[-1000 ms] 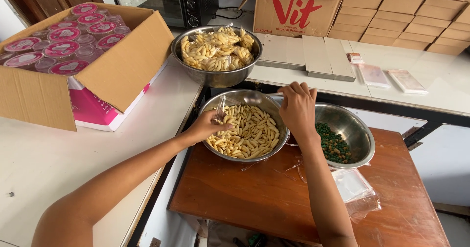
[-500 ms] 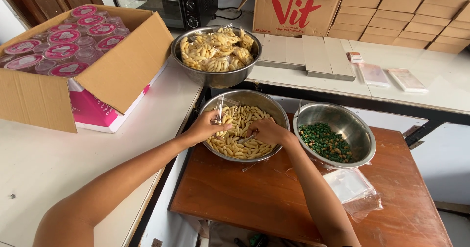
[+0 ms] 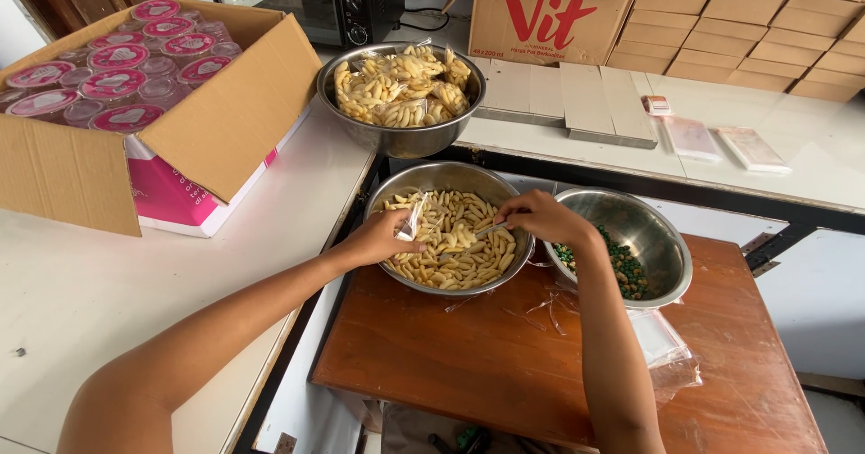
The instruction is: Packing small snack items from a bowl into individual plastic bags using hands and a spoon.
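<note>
My left hand pinches a small clear plastic bag upright over the near-left side of a steel bowl. The bowl holds pale stick-shaped snacks. My right hand hovers over the right rim of the same bowl. Its fingers are closed on a small metal spoon that points left into the snacks. Just right of it stands a second steel bowl with green peas in the bottom.
A third steel bowl of bagged snacks sits behind, on the white counter. An open cardboard box of pink-lidded cups stands at left. Clear bags lie on the wooden table. Flat cartons and an oven line the back.
My right hand came down from above the bowls' rims into the snack bowl, then drew slightly right. My left hand has kept the bag in place.
</note>
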